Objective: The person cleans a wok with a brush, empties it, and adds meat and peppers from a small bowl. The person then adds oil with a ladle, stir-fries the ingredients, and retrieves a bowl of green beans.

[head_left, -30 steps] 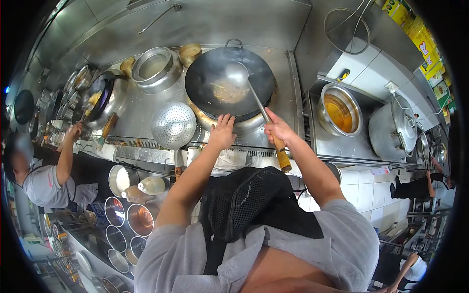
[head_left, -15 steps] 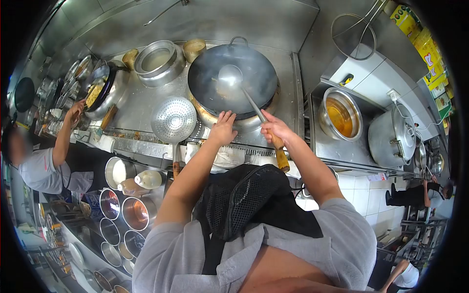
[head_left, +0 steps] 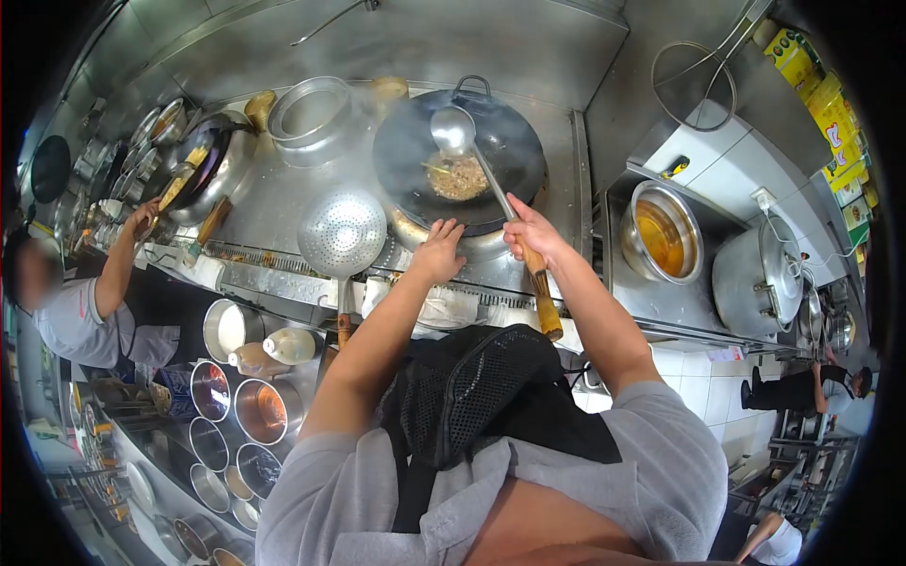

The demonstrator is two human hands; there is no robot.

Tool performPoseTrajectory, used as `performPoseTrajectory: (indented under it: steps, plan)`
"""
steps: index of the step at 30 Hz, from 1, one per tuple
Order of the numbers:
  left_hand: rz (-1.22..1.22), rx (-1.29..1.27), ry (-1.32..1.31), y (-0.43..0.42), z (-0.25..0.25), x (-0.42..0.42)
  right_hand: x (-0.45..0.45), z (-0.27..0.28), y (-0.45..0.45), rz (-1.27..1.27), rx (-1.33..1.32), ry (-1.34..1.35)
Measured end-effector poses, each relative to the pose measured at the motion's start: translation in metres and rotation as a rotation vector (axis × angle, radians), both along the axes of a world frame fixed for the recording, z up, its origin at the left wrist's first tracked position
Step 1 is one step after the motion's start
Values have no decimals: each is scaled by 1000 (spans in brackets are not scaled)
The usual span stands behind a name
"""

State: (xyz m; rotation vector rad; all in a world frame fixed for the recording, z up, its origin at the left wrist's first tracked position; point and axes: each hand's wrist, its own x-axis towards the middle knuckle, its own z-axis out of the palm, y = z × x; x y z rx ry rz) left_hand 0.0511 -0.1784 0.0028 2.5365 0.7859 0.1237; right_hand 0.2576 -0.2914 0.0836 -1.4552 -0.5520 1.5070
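Observation:
My right hand (head_left: 534, 232) is closed round the wooden handle of a long metal ladle (head_left: 453, 130), whose bowl is over the far part of the dark wok (head_left: 401, 170). At the wok's near rim, my left hand (head_left: 440, 253) appears to grip the edge; its fingertips partly hide the spot. Minced-looking brown food (head_left: 459, 179) lies in the middle of the wok, with steam above it. A perforated skimmer (head_left: 342, 232) rests on the stove left of my left hand.
A metal pot (head_left: 308, 118) stands behind the skimmer. To the right are a bowl of amber liquid (head_left: 663, 236) and a large lidded pot (head_left: 755, 278). A wire strainer (head_left: 694, 87) hangs at the back right. Another person (head_left: 94, 311) works at a wok on the left.
The ladle's bowl has moved toward the far side of the wok. Brown food now shows clearly in the wok, where steam and the ladle mostly hid it. Steam has spread leftward.

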Motion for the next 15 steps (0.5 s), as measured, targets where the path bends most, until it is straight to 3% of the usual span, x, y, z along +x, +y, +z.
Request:
performPoseTrajectory:
  steps: [5, 9, 15]
  plan:
    - [-15, -12, -9, -2, 5, 0, 1, -18, 14, -14, -12, 50]
    - [-13, -18, -6, 1, 9, 1, -4, -1, -4, 31, -26, -44]
    - [-14, -19, -1, -2, 7, 3, -15, -4, -28, 28, 0, 146]
